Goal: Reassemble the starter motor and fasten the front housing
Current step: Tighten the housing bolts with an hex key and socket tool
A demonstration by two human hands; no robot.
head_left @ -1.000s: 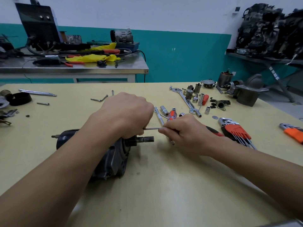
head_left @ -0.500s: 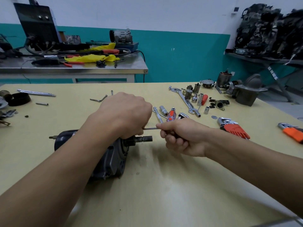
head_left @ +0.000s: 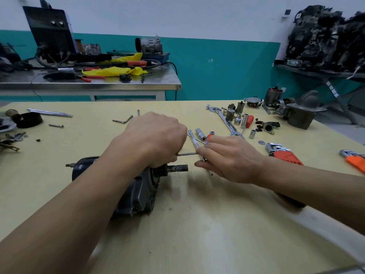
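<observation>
Starter motor point(head_left: 138, 192) lies on its side on the bench point(head_left: 197, 230), centre-left of frame, shaft pointing right. Left hand point(head_left: 154, 139) is curled down over its front end, gripping it, likely to stop it rolling. Can't tell if those fingers also guide the thin rod point(head_left: 186, 154). Right hand point(head_left: 231, 159) pinches the rod's other end, fingers nearly straight, probably feeding or turning it in. Grey housing point(head_left: 302, 115), probably the front one, sits upper right, unfitted.
</observation>
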